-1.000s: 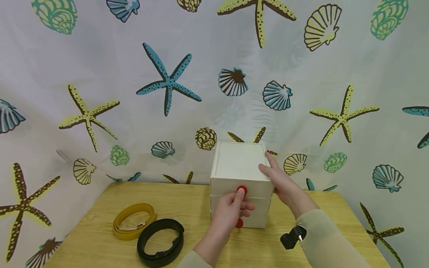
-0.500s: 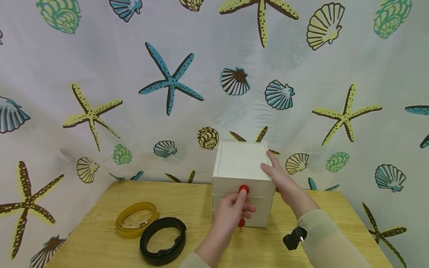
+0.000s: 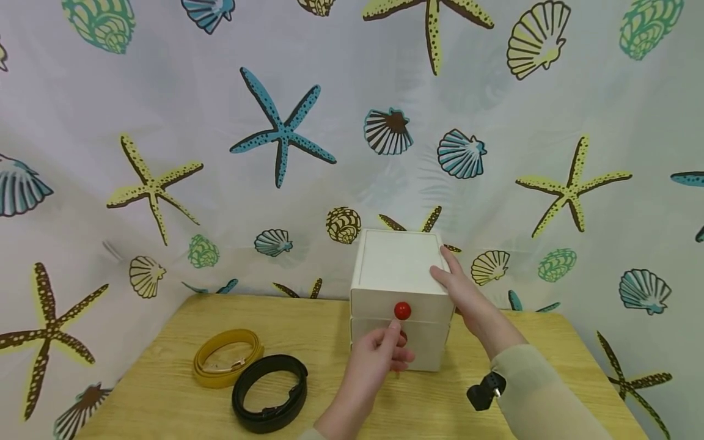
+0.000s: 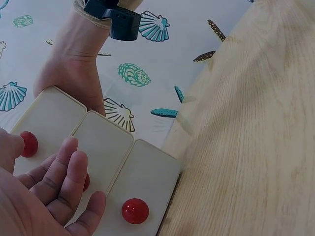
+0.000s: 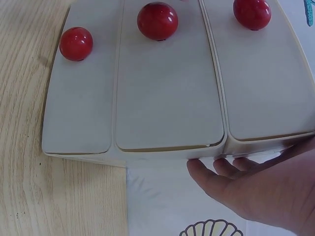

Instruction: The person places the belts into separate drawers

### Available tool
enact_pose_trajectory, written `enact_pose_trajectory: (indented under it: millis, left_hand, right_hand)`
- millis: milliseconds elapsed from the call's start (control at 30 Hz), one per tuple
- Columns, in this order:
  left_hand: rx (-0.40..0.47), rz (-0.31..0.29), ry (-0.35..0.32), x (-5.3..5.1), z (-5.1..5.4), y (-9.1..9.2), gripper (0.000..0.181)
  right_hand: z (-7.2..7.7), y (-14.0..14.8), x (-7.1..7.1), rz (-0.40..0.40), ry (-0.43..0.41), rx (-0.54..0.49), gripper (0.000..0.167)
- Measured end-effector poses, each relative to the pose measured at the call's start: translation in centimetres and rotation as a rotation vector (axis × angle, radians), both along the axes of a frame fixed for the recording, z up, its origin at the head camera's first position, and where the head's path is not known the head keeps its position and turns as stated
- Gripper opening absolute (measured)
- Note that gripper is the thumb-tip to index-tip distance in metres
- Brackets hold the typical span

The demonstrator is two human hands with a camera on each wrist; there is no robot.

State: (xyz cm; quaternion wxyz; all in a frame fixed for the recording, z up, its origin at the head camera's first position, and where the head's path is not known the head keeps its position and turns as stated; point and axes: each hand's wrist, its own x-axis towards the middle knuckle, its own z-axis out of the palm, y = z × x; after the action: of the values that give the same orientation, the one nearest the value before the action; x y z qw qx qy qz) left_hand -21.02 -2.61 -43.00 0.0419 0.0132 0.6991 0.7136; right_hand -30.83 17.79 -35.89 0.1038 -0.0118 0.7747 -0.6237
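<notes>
A white box with three stacked drawers (image 3: pixel 398 263) stands near the back of the table. Round red knobs sit on the drawer fronts; the top knob (image 3: pixel 403 310) shows in the head view, and the bottom knob (image 4: pixel 135 211) in the left wrist view. My left hand (image 3: pixel 374 360) is in front of the drawers, its thumb tip just below the top knob and its loosely bent fingers before the middle knob (image 5: pixel 157 20). My right hand (image 3: pixel 467 296) rests on the box's right side, thumb at the top edge. All drawers look closed.
A coiled yellow belt (image 3: pixel 200 366) and a coiled black belt (image 3: pixel 240 404) lie on the wooden table (image 3: pixel 165 391) to the left of the box. A curtain (image 3: pixel 330 201) with printed starfish and shells hangs behind the table.
My left thumb has slipped down from the front of the top knob, which now shows fully. My right hand stays on the box. The head view has shifted slightly.
</notes>
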Motion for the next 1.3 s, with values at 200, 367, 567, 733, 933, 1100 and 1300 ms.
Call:
enact_pose_trajectory:
  millis: [200,367,567,733,933,1100,1300]
  left_hand:
    - [-0.015,0.005,-0.031,0.1,-1.1,-0.2,0.054]
    - [-0.005,0.014,-0.049,-0.2,-2.0,-0.3,0.053]
    - [0.01,0.003,-0.069,-0.1,-2.7,-0.1,0.053]
    - [0.007,0.001,-0.078,-0.2,-3.1,0.2,0.055]
    - [0.01,0.014,-0.098,-0.4,-3.5,0.5,0.057]
    - [0.014,0.023,-0.092,-0.8,-3.6,1.0,0.058]
    - [0.028,0.034,-0.09,-0.9,-3.8,1.3,0.054]
  right_hand:
    - [-0.1,0.1,-0.1,0.004,0.009,0.006,0.077]
    - [-0.1,0.1,-0.2,0.007,0.015,0.005,0.077]
    - [-0.1,0.2,-0.2,0.002,0.011,0.016,0.077]
    - [-0.2,0.2,-0.1,-0.003,0.012,0.01,0.076]
    - [-0.3,0.2,-0.1,0.001,0.003,0.006,0.077]
    - [-0.2,0.2,-0.1,0.001,0.011,0.01,0.077]
    - [-0.4,0.2,-0.1,0.0,0.004,0.002,0.076]
